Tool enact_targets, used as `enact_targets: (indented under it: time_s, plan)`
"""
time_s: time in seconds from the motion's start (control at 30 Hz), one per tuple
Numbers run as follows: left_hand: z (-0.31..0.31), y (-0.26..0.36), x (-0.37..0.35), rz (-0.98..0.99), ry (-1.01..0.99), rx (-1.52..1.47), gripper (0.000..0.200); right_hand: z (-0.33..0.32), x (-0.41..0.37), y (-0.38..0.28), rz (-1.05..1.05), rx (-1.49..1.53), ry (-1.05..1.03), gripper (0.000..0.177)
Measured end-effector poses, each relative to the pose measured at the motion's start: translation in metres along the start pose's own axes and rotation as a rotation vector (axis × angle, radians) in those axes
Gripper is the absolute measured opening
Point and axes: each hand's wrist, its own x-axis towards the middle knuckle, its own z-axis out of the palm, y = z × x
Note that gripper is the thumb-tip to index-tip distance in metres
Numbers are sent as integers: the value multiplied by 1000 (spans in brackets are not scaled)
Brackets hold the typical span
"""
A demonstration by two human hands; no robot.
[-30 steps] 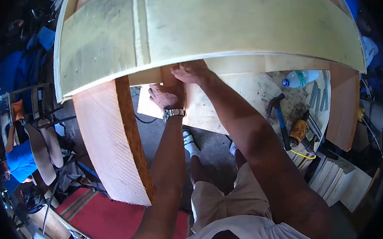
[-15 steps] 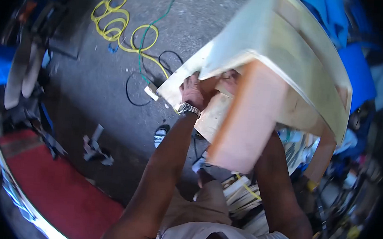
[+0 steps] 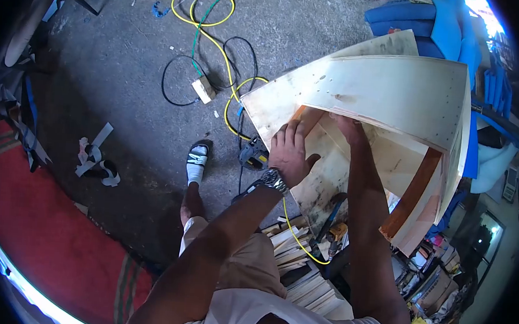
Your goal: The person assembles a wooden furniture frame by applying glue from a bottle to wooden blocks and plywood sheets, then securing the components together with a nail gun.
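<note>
A large pale plywood frame [image 3: 389,81] with curved panels stands at the right of the view. My left hand [image 3: 289,155], below a metal watch [image 3: 275,179], rests against a short reddish-brown board [image 3: 309,119] at the frame's left opening; its fingers point up and the thumb is apart. Inside the opening, under the curved panel's edge, is my right hand [image 3: 349,129], its fingers mostly hidden. A second reddish-brown strip [image 3: 413,192] is fixed at the frame's right side.
Yellow hose [image 3: 211,23] and black cable [image 3: 164,85] loop on the floor near a wooden block [image 3: 204,90]. A yellow-black drill [image 3: 337,232], a power tool [image 3: 253,155] and wood strips [image 3: 311,284] lie nearby. Red carpet [image 3: 47,226] is at left; blue cushions [image 3: 402,19] at upper right.
The plywood frame has turned and come down, showing its curved panel and inside. My left hand has moved right and down; my right hand has moved right. The drill now shows.
</note>
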Motion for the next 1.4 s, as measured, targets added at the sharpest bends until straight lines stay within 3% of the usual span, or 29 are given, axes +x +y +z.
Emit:
enact_targets:
  time_s: [0.1, 0.2, 0.37, 0.43, 0.47, 0.53, 0.6, 0.7, 0.77, 0.8, 0.87, 0.97, 1.0, 1.03, 1.1, 1.13, 1.17, 1.2, 1.23, 1.27, 1.3, 1.37, 1.4]
  plan:
    - [5, 13, 32, -109, 52, 23, 105, 0, 7, 10, -200, -55, 33, 43]
    - [15, 18, 67, -153, 30, 53, 107, 5, 14, 15, -212, -106, 97, 47]
    - [48, 22, 79, -187, 144, 62, 80, 26, 41, 49, -205, 254, 25, 46]
    - [63, 17, 80, -183, 179, 151, 68, 29, 31, 44, -258, 226, 66, 44]
    - [96, -16, 87, -112, 280, 140, 67, 32, 27, 47, -285, 175, 127, 43]
    - [110, -58, 124, -274, -83, 205, 68, 32, 4, 36, -311, 84, 266, 42]
    - [97, -35, 129, -430, -337, 421, 75, 36, -43, 31, -371, 115, 468, 41]
    - [89, 12, 92, -196, 304, 553, 90, 35, -168, 60, -471, 254, 768, 40]
    - [88, 34, 86, -210, 279, 494, 92, 35, -250, 126, -253, 290, 847, 39]
    - [90, 29, 86, -237, 265, 474, 90, 23, -281, 169, 124, 306, 664, 41]
    - [87, 5, 91, -197, 296, 515, 87, 22, -317, 266, 126, -180, 892, 43]
    - [85, 28, 89, -198, 355, 585, 89, -9, -299, 326, 261, -45, 806, 36]
    - [98, -11, 93, -105, 396, 713, 87, -23, -300, 344, 341, -19, 788, 34]
    - [105, -57, 100, 7, 413, 829, 86, -31, -312, 358, 449, 1, 773, 32]
    - [109, -78, 120, -165, 281, 726, 80, -33, -357, 378, 337, -215, 751, 36]
    - [106, -11, 96, -50, 310, 408, 85, -16, -381, 365, 452, -225, 706, 40]
    - [100, 17, 92, -49, 319, 382, 88, -5, -395, 347, 534, -228, 664, 44]
    - [91, 44, 86, -49, 327, 356, 91, -1, -410, 334, 451, -221, 578, 48]
    - [87, 12, 93, -156, 308, 641, 92, 10, -423, 320, 337, -203, 482, 52]
    - [94, -24, 108, -204, 314, 852, 92, 23, -433, 322, 268, -277, 515, 55]
    - [94, -14, 105, -205, 321, 851, 95, 40, -449, 335, 208, -342, 543, 57]
    - [96, -22, 107, -315, 258, 718, 102, 68, -482, 372, 410, -134, 377, 62]
    - [97, -13, 104, -275, 322, 689, 91, 78, -496, 385, 500, -64, 283, 65]
